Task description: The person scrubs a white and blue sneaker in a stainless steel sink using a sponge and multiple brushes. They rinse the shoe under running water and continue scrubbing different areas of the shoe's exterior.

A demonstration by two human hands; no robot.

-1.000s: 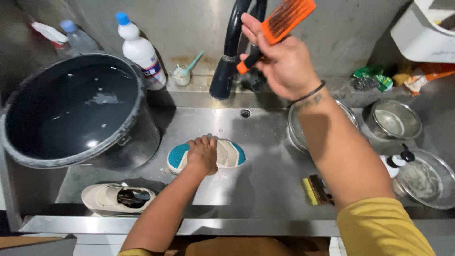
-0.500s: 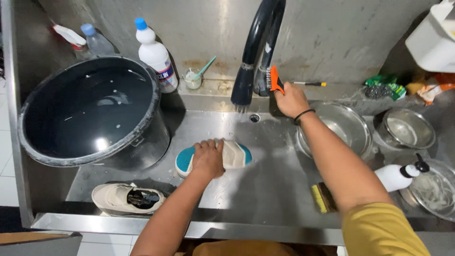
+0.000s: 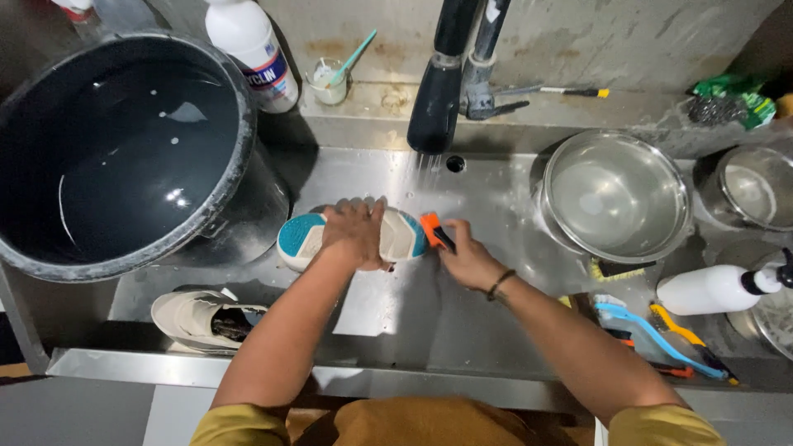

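A shoe (image 3: pixel 301 238) lies sole-up in the steel sink (image 3: pixel 504 198), its sole teal and cream. My left hand (image 3: pixel 353 233) presses down on the middle of that sole. My right hand (image 3: pixel 467 258) grips an orange brush (image 3: pixel 433 230) and holds it against the shoe's right end. Water runs from the black faucet (image 3: pixel 435 99) just above the hands. A second cream shoe (image 3: pixel 206 318) rests upright at the sink's near left.
A large black bucket (image 3: pixel 124 149) of water fills the left side. A white bottle (image 3: pixel 252 49) and small cup (image 3: pixel 329 81) stand behind. Steel bowls (image 3: pixel 615 194) sit right, with a white spray bottle (image 3: pixel 714 289) and several brushes (image 3: pixel 661 334).
My right hand came down from the faucet with the orange brush to the shoe's right end. Water now runs from the faucet. My left hand stayed on the sole.
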